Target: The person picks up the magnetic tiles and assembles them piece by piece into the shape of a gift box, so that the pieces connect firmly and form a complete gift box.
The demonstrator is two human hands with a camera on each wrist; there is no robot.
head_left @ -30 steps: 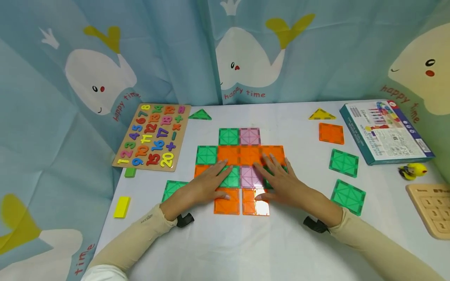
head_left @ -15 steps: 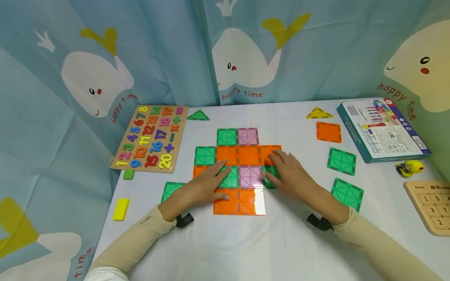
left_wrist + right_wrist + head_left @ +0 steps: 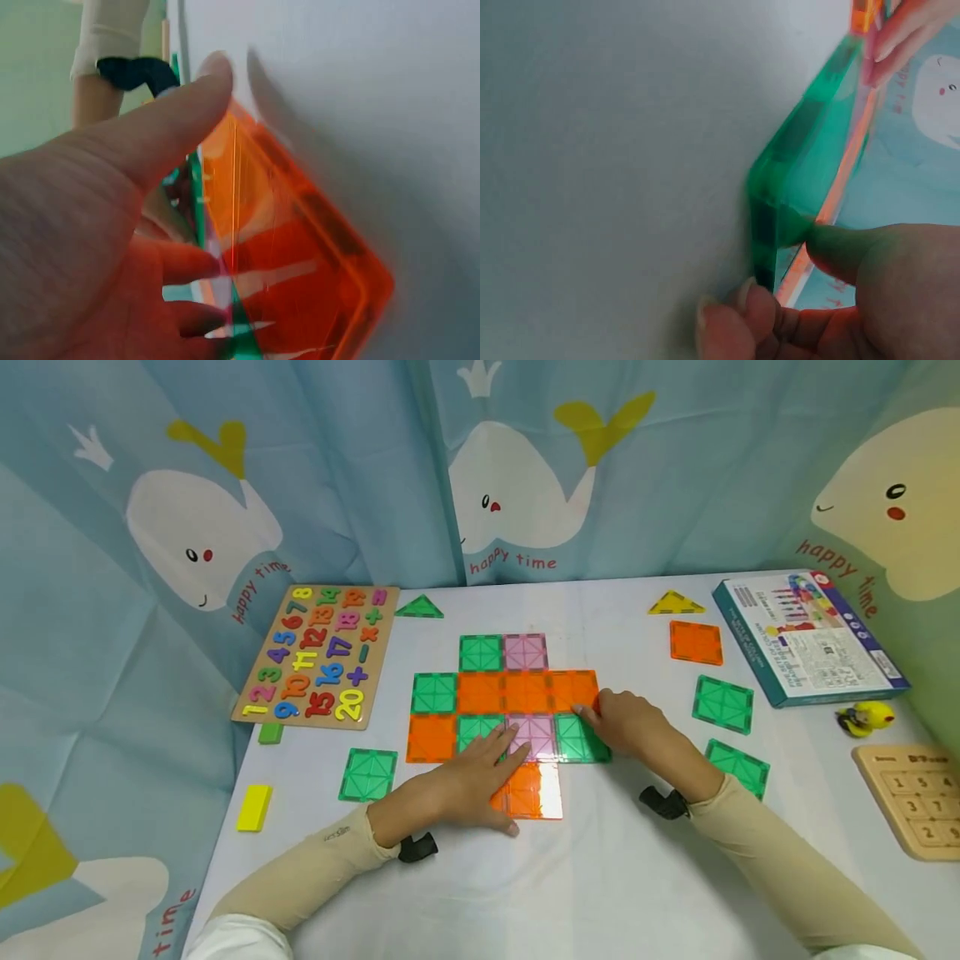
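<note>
Flat translucent magnetic tiles lie edge to edge mid-table, with an orange row [image 3: 525,692] across the pattern. My left hand [image 3: 474,783] is spread over the lower tiles, its fingertips on a pink tile [image 3: 543,739]. Beneath its palm and thumb is an orange tile [image 3: 531,800], partly hidden; the left wrist view shows its raised-looking corner close up. At the pattern's right end my right hand [image 3: 630,727] pinches a green tile [image 3: 576,739] by its outer edge. In the right wrist view the thumb [image 3: 840,247] lies on top of that green tile, the fingers curled beside its edge.
Loose green tiles [image 3: 722,703] and an orange tile [image 3: 696,642] lie to the right, near a boxed set [image 3: 817,643]. A number puzzle board [image 3: 318,656] is at the left, above a yellow block [image 3: 255,808]. Another green tile [image 3: 367,775] lies left of the pattern.
The two bottom orange tiles, apart at first, came together. My left hand moved right, onto the pink tile. My right hand left the bottom tile and went to the green tile's outer edge.
</note>
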